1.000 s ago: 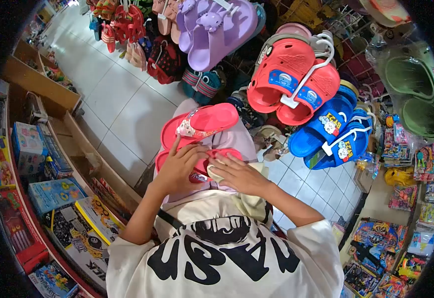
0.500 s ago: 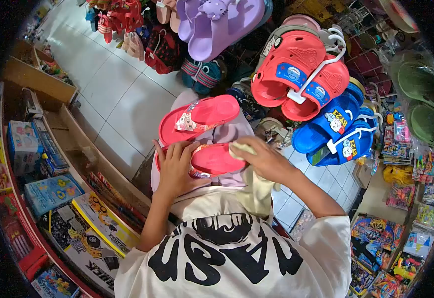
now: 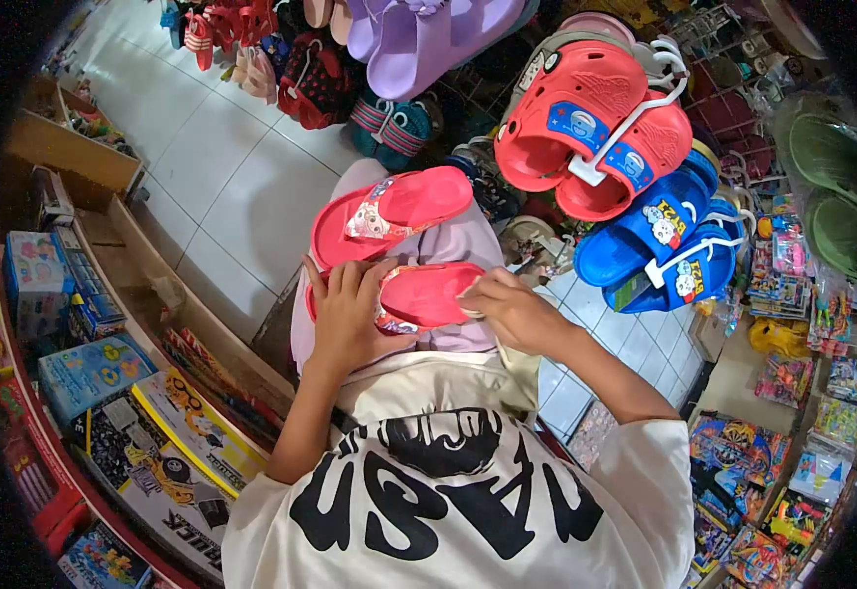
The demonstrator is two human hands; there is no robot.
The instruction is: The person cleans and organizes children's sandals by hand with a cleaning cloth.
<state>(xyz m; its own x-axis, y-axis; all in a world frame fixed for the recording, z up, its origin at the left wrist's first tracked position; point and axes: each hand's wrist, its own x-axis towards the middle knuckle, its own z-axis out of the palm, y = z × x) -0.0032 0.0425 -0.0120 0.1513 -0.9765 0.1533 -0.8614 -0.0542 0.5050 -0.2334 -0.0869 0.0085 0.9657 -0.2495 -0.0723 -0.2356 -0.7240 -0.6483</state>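
Right now the left hand (image 3: 348, 319) clasps the nearer pink sandal (image 3: 428, 294) on the lap, fingers curled over its strap end — the right hand (image 3: 512, 312) pinches a pale cloth (image 3: 519, 365) against its sole; a second pink sandal (image 3: 389, 214) lies just beyond, near hanging red clogs (image 3: 586, 128)

Left hand (image 3: 350, 319) covers the heel end of the lower pink sandal (image 3: 428, 294). Cloth (image 3: 517, 368) largely concealed beneath right hand (image 3: 512, 312). Purple slippers (image 3: 428, 34) cut off by top edge. Box print on shelves illegible.
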